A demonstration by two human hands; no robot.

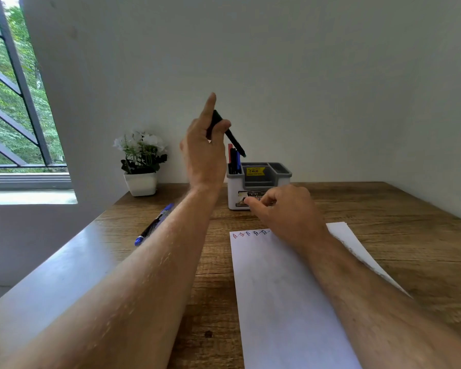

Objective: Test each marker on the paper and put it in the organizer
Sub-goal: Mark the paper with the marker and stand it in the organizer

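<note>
My left hand (205, 147) is raised above the desk and holds a dark marker (233, 141), tip slanting down toward the left rear compartment of the white and grey organizer (277, 179). Red, black and blue markers (234, 161) stand in that compartment. My right hand (285, 211) rests by the organizer's front, fingers curled with the index finger touching its lower front. A white paper sheet (282, 302) lies in front of me with several small scribbles (250, 233) along its far edge. A blue marker (155, 225) lies on the desk to the left, partly hidden by my left forearm.
A white pot with white flowers (141, 166) stands at the back left of the wooden desk (383, 209). A wall runs close behind the organizer. A window with dark bars (16, 102) is at the far left.
</note>
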